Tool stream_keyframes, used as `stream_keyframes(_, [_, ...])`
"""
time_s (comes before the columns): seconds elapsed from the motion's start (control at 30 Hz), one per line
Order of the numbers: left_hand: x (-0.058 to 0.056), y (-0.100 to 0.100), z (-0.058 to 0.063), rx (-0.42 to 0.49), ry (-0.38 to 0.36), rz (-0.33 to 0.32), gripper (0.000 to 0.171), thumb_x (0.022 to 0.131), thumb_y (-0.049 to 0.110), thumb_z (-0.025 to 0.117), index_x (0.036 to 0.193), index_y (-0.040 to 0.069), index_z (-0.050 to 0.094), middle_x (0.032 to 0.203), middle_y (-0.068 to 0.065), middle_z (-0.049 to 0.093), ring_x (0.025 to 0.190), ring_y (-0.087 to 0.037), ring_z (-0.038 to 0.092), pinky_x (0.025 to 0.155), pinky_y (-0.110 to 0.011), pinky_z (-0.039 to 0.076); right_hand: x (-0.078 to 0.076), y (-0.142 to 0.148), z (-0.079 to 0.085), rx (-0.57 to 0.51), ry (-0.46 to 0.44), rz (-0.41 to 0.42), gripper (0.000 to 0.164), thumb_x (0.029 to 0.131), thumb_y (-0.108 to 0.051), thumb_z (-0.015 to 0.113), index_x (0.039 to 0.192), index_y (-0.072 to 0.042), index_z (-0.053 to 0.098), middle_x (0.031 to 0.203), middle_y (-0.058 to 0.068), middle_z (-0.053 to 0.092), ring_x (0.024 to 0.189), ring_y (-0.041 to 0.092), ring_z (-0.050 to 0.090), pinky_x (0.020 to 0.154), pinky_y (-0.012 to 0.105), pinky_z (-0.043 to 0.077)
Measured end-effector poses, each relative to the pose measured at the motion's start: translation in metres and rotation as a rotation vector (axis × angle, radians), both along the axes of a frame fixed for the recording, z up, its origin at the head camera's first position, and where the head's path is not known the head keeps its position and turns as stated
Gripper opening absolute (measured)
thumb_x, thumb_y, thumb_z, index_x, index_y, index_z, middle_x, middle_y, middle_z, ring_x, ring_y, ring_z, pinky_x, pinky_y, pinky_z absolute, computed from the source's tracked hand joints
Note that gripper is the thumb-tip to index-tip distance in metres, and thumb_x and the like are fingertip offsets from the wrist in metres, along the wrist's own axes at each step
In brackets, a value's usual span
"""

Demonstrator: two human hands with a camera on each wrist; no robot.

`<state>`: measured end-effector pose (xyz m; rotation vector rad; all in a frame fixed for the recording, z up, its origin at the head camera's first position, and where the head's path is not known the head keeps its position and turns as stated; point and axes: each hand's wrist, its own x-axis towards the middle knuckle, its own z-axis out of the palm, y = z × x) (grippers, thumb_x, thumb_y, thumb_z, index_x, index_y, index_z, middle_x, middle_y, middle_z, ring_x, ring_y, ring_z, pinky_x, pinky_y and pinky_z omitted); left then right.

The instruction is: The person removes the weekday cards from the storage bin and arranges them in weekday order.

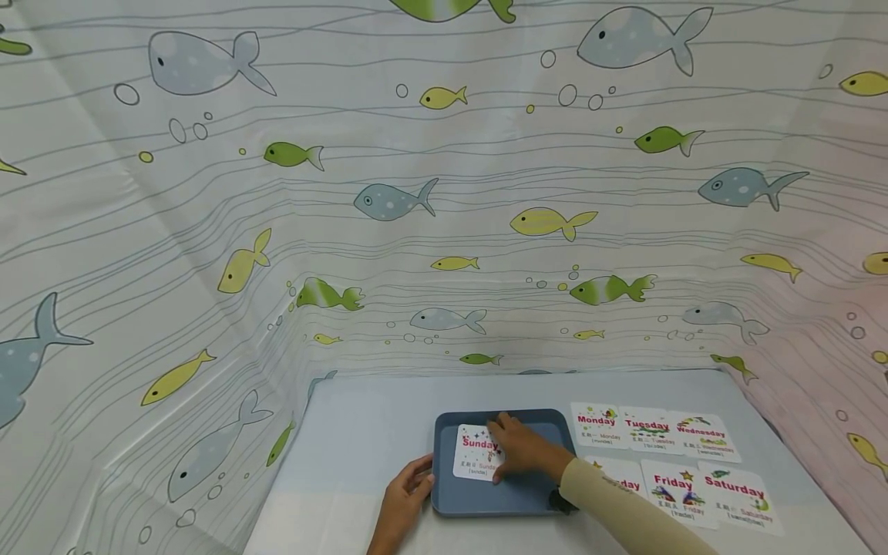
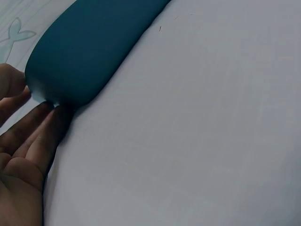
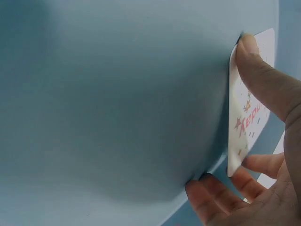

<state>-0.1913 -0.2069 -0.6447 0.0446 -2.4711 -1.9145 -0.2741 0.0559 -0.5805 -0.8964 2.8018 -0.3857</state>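
Note:
A white card printed "Sunday" (image 1: 470, 461) lies at the left part of a blue-grey tray (image 1: 458, 505). My right hand (image 1: 522, 449) grips the card by its right part, thumb at the near edge and fingers at the far edge. In the right wrist view the card (image 3: 254, 106) has one side edge raised off the tray floor, with the thumb on its top end and fingertips at its lower end. My left hand (image 1: 404, 497) rests against the tray's left outer wall. Seen from the left wrist, its straight fingers touch the tray's outer side (image 2: 89, 52).
Right of the tray lie two rows of weekday cards: Monday (image 1: 600, 425), Tuesday (image 1: 648, 430) and Wednesday (image 1: 702, 438) behind, Friday (image 1: 676, 493) and Saturday (image 1: 737, 501) in front. One front card (image 1: 624, 482) is partly covered by the right sleeve. A fish-patterned sheet (image 1: 499, 169) encloses the white table (image 1: 333, 462).

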Motion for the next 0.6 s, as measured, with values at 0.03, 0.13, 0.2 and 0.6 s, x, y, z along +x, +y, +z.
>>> stream_keyframes(0.03, [-0.0001,0.0004,0.0003,-0.014,-0.004,0.003,0.038,0.097,0.016,0.065,0.135,0.01,0.06,0.134,-0.015,0.064,0.114,-0.025,0.068,0.087,-0.013,0.051,0.0002,-0.0003,0.0006,-0.001,0.0,-0.004,0.104,0.065,-0.047,0.091,0.144,0.002,0.046,0.117,0.007,0.048,0.098,0.018,0.046,0.087,0.035,0.052])
stream_keyframes(0.13, [-0.0002,0.0012,-0.0004,-0.045,-0.007,0.004,0.039,0.098,0.014,0.064,0.135,0.007,0.059,0.135,-0.018,0.063,0.114,-0.027,0.068,0.087,-0.014,0.052,0.0008,-0.0011,0.0019,-0.01,-0.005,-0.014,0.105,0.064,-0.047,0.091,0.145,0.003,0.045,0.119,0.008,0.046,0.1,0.018,0.047,0.088,0.036,0.052])
stream_keyframes(0.2, [0.0002,0.0012,0.0002,-0.041,-0.002,0.0,0.039,0.097,0.015,0.064,0.135,0.007,0.06,0.134,-0.018,0.063,0.113,-0.027,0.068,0.087,-0.016,0.053,0.0012,-0.0013,0.0025,-0.029,-0.01,-0.014,0.104,0.064,-0.045,0.092,0.144,0.003,0.046,0.119,0.008,0.045,0.099,0.019,0.046,0.087,0.037,0.053])
stream_keyframes(0.6, [-0.0001,-0.0001,0.0003,0.027,0.003,-0.002,0.038,0.096,0.019,0.067,0.133,0.012,0.062,0.134,-0.014,0.065,0.113,-0.024,0.068,0.087,-0.013,0.052,-0.0018,-0.0027,0.0,-0.134,-0.04,-0.037,0.076,0.075,-0.028,0.088,0.134,-0.005,0.047,0.112,0.006,0.038,0.099,0.018,0.043,0.082,0.035,0.05])
